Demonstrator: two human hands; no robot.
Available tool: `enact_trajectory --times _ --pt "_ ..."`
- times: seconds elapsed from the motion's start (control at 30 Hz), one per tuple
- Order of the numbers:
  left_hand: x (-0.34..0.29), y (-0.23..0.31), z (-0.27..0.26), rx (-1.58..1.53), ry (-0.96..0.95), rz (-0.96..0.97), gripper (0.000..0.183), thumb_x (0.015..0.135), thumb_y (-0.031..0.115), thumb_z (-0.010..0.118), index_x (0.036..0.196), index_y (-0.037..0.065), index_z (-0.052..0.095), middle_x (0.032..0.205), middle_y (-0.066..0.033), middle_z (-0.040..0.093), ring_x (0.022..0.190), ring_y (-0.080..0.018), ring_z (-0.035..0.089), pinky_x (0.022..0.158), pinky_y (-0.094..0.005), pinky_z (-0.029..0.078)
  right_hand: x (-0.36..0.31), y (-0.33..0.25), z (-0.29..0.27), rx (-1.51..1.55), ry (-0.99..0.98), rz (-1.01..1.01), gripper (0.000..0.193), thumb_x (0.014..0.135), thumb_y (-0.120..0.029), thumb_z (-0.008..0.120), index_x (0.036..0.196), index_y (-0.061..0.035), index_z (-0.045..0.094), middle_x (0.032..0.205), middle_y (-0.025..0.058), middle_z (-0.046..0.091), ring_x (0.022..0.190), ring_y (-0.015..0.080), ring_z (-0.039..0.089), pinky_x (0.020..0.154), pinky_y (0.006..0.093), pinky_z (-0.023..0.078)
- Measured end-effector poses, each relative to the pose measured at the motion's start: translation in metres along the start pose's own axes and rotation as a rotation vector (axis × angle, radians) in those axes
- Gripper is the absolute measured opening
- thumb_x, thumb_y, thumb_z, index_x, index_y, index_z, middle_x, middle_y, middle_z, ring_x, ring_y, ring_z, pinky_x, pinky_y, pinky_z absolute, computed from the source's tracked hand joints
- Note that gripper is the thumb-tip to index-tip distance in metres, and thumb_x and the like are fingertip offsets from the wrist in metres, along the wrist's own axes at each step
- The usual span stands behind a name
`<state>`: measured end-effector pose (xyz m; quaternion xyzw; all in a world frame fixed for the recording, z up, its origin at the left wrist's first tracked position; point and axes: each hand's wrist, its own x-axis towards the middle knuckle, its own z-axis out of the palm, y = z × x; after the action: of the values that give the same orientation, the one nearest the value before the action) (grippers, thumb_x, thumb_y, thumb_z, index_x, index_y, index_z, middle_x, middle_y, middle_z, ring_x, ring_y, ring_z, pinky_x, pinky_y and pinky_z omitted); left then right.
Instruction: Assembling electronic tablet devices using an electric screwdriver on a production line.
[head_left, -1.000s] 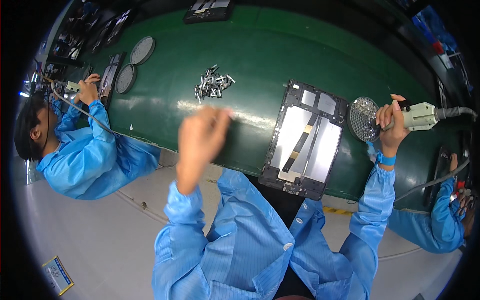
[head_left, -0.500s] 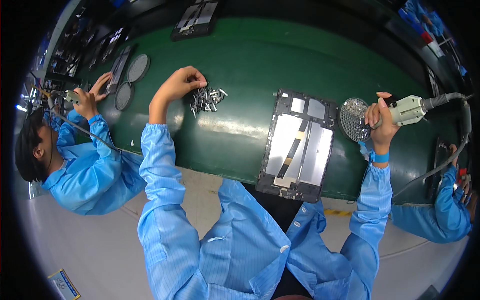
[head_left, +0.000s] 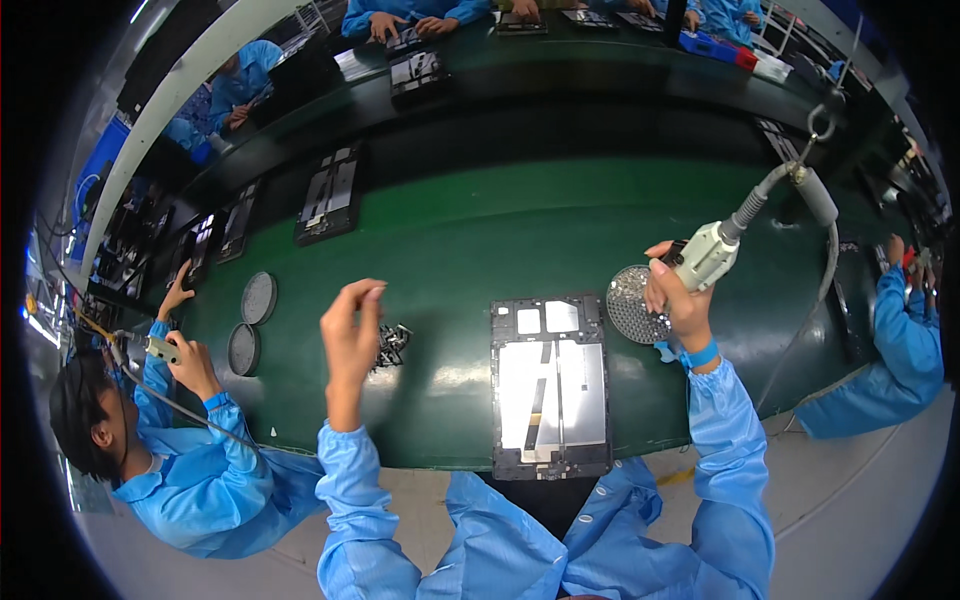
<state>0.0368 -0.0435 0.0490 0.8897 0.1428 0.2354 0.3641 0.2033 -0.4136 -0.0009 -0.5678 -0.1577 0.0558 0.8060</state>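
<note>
My left hand (head_left: 352, 335) is raised beside a small pile of short black and silver parts (head_left: 395, 345). Thumb and fingers are pinched together at the top; anything between them is too small to make out. My right hand (head_left: 688, 305) grips a pale electric screwdriver (head_left: 706, 257) and hovers at the edge of a round dish (head_left: 627, 300) of small shiny screws. The driver's tip is hidden behind the hand. Between my hands, at the near table edge, lies an opened tablet (head_left: 587, 395) with a black frame, silver panels and a dark ribbon strip.
A cable (head_left: 827, 270) hangs from the screwdriver's suspension at right. Two round dishes (head_left: 243, 349) and another opened tablet (head_left: 328, 196) are on the green table (head_left: 450, 240) to the left. Co-workers in blue sit left (head_left: 200, 490), right and across a raised dark shelf.
The view has tilted up, so the table sits lower and the far side shows. My left hand has drawn back from the pile; my right still holds the screwdriver by the dish.
</note>
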Motion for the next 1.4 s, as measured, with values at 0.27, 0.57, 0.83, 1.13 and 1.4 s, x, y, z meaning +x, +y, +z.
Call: enact_trajectory --times 0.27,0.57,0.83,1.13,1.4 --pt "0.011 -0.012 0.103 -0.479 -0.154 0.046 0.014 0.097 0.004 0.055 0.109 -0.004 0.057 0.091 -0.0116 0.069 0.083 -0.0160 0.067 0.073 -0.0261 0.053 0.007 0.010 0.002 -0.010 0.017 0.000 0.018 0.089 -0.005 0.062 0.103 0.0047 0.057 0.056 0.0016 0.048 0.043 0.0087 0.045 0.041 0.0253 0.039" --pt "0.011 -0.022 0.093 -0.542 -0.546 -0.160 0.017 0.092 0.012 0.066 0.100 -0.002 0.070 0.105 -0.0099 0.071 0.095 -0.0138 0.064 0.084 -0.0269 0.050 0.012 0.007 0.009 -0.056 -0.066 -0.074 0.019 0.092 -0.006 0.055 0.105 0.0076 0.054 0.053 0.0018 0.041 0.041 0.0105 0.040 0.042 0.0278 0.038" --pt "0.007 -0.010 0.102 -0.496 -0.513 -0.249 0.019 0.089 0.014 0.070 0.101 0.000 0.074 0.103 -0.0099 0.071 0.089 -0.0135 0.064 0.082 -0.0260 0.050 0.002 0.005 0.009 -0.085 -0.074 -0.094 0.020 0.093 -0.008 0.051 0.108 0.0064 0.053 0.053 0.0005 0.037 0.042 0.0102 0.037 0.042 0.0278 0.037" --pt "0.019 -0.011 0.102 -0.303 -0.553 -0.191 0.024 0.088 0.016 0.071 0.104 -0.002 0.073 0.099 -0.0093 0.072 0.085 -0.0131 0.065 0.077 -0.0240 0.051 0.010 0.002 0.012 0.002 -0.061 -0.095 0.017 0.089 -0.003 0.058 0.102 0.0080 0.056 0.053 0.0036 0.045 0.041 0.0113 0.043 0.042 0.0286 0.040" --pt "0.007 -0.026 0.096 -0.502 -0.651 -0.256 0.021 0.087 0.016 0.072 0.093 -0.004 0.074 0.084 -0.0097 0.069 0.071 -0.0117 0.063 0.065 -0.0248 0.051 0.021 0.016 0.028 0.043 -0.084 -0.031 0.019 0.092 -0.006 0.054 0.105 0.0069 0.054 0.052 0.0028 0.041 0.040 0.0118 0.040 0.041 0.0294 0.039"
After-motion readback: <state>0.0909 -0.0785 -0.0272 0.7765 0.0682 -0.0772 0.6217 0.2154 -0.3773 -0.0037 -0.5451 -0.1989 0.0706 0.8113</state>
